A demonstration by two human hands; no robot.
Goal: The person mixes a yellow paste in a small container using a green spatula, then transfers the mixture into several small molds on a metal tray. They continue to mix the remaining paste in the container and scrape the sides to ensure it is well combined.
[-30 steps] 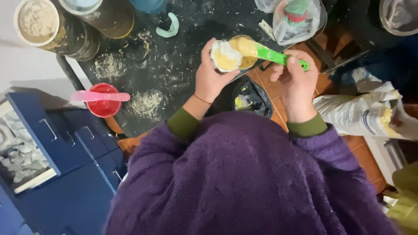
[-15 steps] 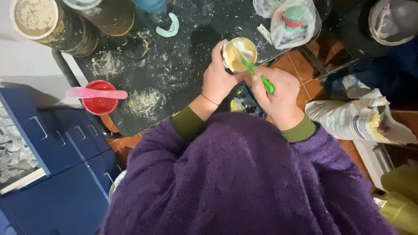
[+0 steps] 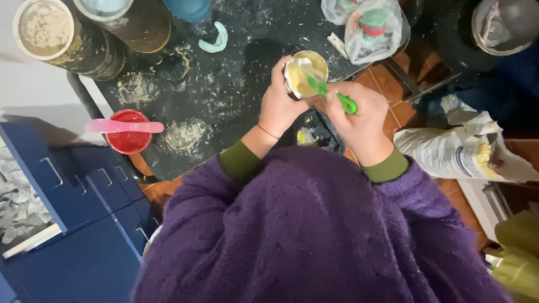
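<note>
- left hand (image 3: 278, 106) wrapped around a small cup (image 3: 306, 73) of pale yellow paste, held above the edge of the black speckled table (image 3: 224, 95)
- right hand (image 3: 362, 120) pinching a green spatula (image 3: 331, 95) (tip inside the cup)
- red cup (image 3: 128, 134) with a pink stick (image 3: 123, 126) across it, well apart at the left

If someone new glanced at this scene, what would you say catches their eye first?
Most likely the two hands at the centre: the left hand grips a small round cup of pale yellow paste, while the right hand works a bright green spatula into it. Next, the red cup with a pink stick laid across it, at the left of the dusty black table. The purple sweater fills the foreground.
</note>
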